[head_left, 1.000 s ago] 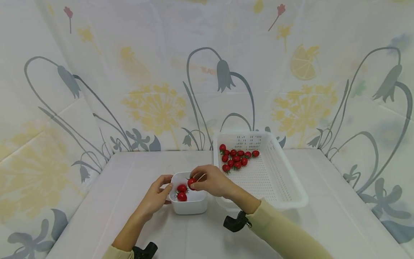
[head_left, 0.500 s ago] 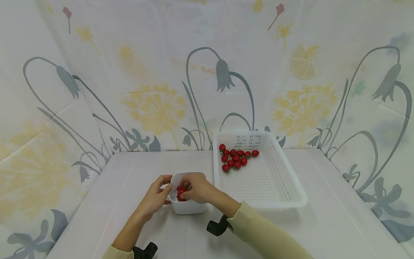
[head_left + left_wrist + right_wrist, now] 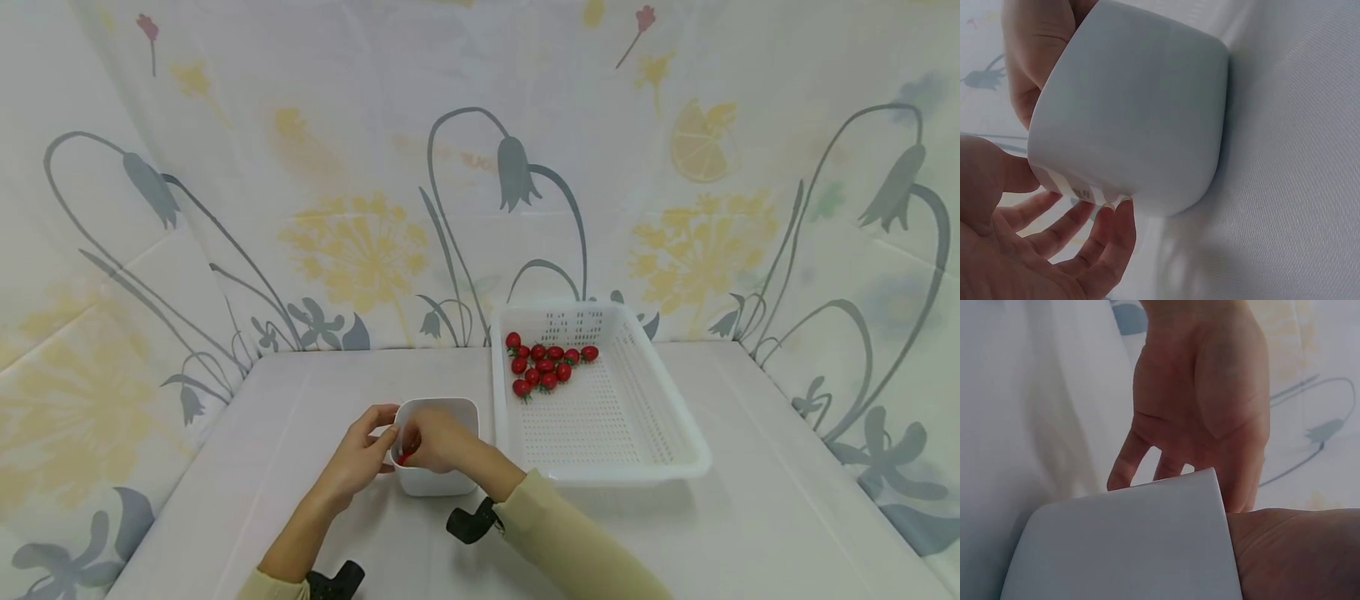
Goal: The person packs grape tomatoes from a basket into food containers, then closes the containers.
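Head view: my left hand (image 3: 358, 458) steadies the small white tub (image 3: 435, 477) by its rim; my right hand (image 3: 431, 439), fingers curled inside, sets a cherry tomato (image 3: 403, 457) down. Left wrist: fingers (image 3: 1094, 240) cup the tub wall (image 3: 1135, 119). Right wrist: tub rim only; whether my right grip has let go I cannot tell. Next, I judge, comes a reach right for the basket (image 3: 600, 467).

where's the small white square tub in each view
Head: small white square tub, low, left of centre, beside the white perforated basket.
Left wrist: fills the upper middle.
Right wrist: bottom, its near wall.
Shared landmark: the left hand at the tub's side.
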`<state>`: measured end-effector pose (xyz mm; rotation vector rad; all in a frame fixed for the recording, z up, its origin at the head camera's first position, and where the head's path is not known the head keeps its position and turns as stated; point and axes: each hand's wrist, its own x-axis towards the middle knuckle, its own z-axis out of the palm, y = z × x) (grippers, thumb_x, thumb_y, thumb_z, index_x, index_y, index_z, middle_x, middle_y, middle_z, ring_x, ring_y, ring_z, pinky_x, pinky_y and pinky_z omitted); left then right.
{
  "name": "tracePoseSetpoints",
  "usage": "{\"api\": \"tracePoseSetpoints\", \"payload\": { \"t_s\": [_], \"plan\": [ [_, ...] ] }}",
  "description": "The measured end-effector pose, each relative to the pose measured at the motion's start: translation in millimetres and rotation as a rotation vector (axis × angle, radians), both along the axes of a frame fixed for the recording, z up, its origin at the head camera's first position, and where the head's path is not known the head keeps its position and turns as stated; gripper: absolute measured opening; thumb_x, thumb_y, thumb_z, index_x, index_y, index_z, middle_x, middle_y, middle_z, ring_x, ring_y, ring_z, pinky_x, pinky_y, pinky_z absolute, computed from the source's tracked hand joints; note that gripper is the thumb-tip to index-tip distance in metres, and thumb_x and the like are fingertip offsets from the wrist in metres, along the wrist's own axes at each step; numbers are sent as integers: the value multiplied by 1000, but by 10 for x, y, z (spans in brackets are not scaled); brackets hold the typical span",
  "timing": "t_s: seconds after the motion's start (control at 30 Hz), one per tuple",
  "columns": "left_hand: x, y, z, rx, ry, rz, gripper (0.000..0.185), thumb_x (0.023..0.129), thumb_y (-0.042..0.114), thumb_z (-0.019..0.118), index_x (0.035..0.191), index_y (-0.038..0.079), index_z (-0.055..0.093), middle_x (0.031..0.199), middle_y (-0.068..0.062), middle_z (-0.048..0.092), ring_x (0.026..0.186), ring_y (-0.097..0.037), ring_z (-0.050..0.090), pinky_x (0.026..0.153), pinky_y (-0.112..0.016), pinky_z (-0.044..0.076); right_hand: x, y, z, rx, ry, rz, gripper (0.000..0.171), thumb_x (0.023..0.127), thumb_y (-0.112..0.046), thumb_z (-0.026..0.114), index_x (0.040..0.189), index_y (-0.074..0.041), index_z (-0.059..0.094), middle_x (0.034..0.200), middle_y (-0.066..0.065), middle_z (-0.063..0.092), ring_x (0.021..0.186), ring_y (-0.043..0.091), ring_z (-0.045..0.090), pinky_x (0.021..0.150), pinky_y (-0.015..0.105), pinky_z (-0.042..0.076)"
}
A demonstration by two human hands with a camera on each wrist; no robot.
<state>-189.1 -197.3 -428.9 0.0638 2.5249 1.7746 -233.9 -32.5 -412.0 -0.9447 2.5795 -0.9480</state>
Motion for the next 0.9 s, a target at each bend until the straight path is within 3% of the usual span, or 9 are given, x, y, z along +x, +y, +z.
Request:
{"api": "tracePoseSetpoints", "payload": {
  "t_s": [0.27,0.57,0.9],
  "plan": [
    [11,2,22,-11,-4,2,34,107,12,50,141,4,52,144,-22,51,109,-33,64,74,-40,62,4,-38,33,65,-76,-51,12,85,-10,82,75,-8,75,67,-4,67,59,5,54,55,18,46],
    [7,6,8,-6,-5,8,34,107,10,51,140,4,53,143,-23,52,108,-35,64,74,-40,62,-13,-63,-6,97,-93,-120,21,81,-11,86,69,-7,69,61,-4,59,57,8,51,51,20,43],
    [5,2,8,11,-9,6,34,107,10,50,141,4,52,143,-23,51,113,-39,63,74,-41,62,-15,-64,25,115,-79,-126,21,81,-10,85,70,-7,68,62,-3,58,59,10,51,52,20,43]
  ]
}}
